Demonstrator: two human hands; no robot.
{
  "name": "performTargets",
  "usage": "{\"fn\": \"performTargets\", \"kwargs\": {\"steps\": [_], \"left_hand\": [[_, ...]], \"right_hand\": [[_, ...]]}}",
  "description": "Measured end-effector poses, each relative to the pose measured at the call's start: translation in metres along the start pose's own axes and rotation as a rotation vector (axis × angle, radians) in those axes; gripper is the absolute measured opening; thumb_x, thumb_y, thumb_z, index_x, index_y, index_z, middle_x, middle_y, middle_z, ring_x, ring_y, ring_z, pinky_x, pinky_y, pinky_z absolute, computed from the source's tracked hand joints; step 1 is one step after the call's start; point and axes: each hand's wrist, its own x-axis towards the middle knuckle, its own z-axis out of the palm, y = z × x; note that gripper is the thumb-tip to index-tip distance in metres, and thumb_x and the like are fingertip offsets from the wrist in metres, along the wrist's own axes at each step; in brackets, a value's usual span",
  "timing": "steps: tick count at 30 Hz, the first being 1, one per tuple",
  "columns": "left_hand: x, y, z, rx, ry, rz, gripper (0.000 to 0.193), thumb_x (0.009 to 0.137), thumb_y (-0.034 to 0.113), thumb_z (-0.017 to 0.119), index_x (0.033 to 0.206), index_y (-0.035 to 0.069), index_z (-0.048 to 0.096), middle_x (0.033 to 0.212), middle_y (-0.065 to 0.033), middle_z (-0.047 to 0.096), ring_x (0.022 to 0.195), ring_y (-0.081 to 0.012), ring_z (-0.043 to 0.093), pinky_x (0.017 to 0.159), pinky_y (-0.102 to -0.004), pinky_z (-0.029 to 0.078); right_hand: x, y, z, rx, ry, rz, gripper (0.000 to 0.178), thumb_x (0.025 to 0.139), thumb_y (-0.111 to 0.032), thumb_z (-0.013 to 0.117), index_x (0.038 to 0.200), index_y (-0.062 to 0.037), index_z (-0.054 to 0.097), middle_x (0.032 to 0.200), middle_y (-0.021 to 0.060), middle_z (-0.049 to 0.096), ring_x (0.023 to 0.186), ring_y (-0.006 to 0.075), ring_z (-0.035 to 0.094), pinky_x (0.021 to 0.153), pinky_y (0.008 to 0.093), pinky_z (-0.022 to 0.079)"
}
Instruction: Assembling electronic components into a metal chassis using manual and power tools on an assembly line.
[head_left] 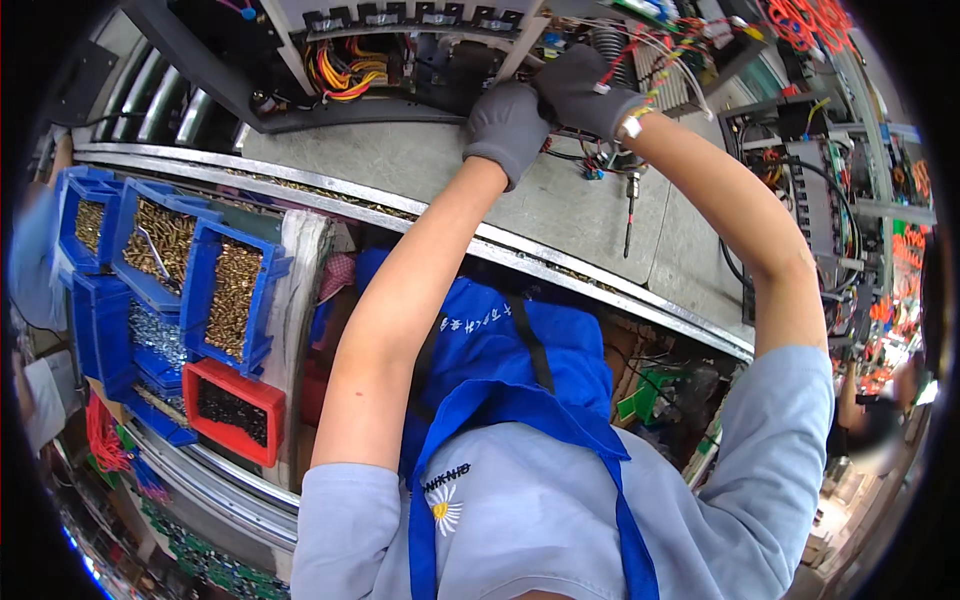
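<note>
– Now the left hand (507,128) and right hand (587,92) crowd together, machine (425,38) just beyond: wiring or fastening, I'd judge.
– Pinching anything?
– Can't tell, fingers hidden! Next move probably calls for steadiness.

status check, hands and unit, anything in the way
Left hand and right hand gloved, close together at unit, grips hidden. Yellow wires exposed left of hands. Driver near right wrist; can't tell whether it obstructs.
</note>
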Motion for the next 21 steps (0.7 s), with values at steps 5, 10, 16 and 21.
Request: {"fn": "performTargets", "kwargs": {"steps": [5, 10, 16, 21], "left_hand": [[-0.040, 0.018, -0.001, -0.023, 0.234, 0.018, 0.030, 0.076, 0.019, 0.069, 0.101, 0.004, 0.063, 0.102, -0.0184, 0.063, 0.087, -0.0381, 0.063, 0.077, -0.0457, 0.051], [-0.104, 0.035, 0.014, -0.196, 0.200, -0.011, 0.034, 0.079, 0.014, 0.065, 0.110, 0.004, 0.055, 0.112, -0.0193, 0.057, 0.102, -0.0386, 0.056, 0.085, -0.0467, 0.049], [-0.087, 0.073, 0.023, -0.122, 0.220, 0.234, 0.050, 0.076, 0.011, 0.067, 0.122, 0.002, 0.051, 0.130, -0.0194, 0.050, 0.111, -0.0383, 0.055, 0.089, -0.0435, 0.049], [-0.047, 0.070, 0.018, -0.699, 0.191, -0.215, 0.040, 0.089, 0.034, 0.067, 0.111, 0.003, 0.058, 0.095, -0.0135, 0.067, 0.083, -0.0230, 0.067, 0.063, -0.0343, 0.052]], "right_hand": [[-0.011, -0.006, 0.005, 0.026, 0.027, 0.066, 0.013, 0.072, -0.017, 0.061, 0.071, -0.0055, 0.066, 0.065, 0.0186, 0.062, 0.061, 0.0352, 0.062, 0.058, 0.0416, 0.047], [-0.069, -0.055, -0.074, 0.214, 0.379, 0.225, 0.019, 0.075, -0.011, 0.064, 0.094, -0.0087, 0.066, 0.098, 0.0066, 0.068, 0.087, 0.0278, 0.063, 0.077, 0.0397, 0.048], [-0.189, -0.099, -0.101, 0.597, 0.574, 0.565, 0.027, 0.080, -0.012, 0.065, 0.106, -0.0125, 0.067, 0.095, 0.0066, 0.068, 0.082, 0.0264, 0.063, 0.074, 0.0376, 0.048], [-0.211, -0.099, -0.040, 0.824, 0.461, 0.912, 0.021, 0.084, -0.015, 0.062, 0.104, -0.0118, 0.069, 0.095, 0.0106, 0.068, 0.083, 0.0297, 0.064, 0.072, 0.0403, 0.050]]}}
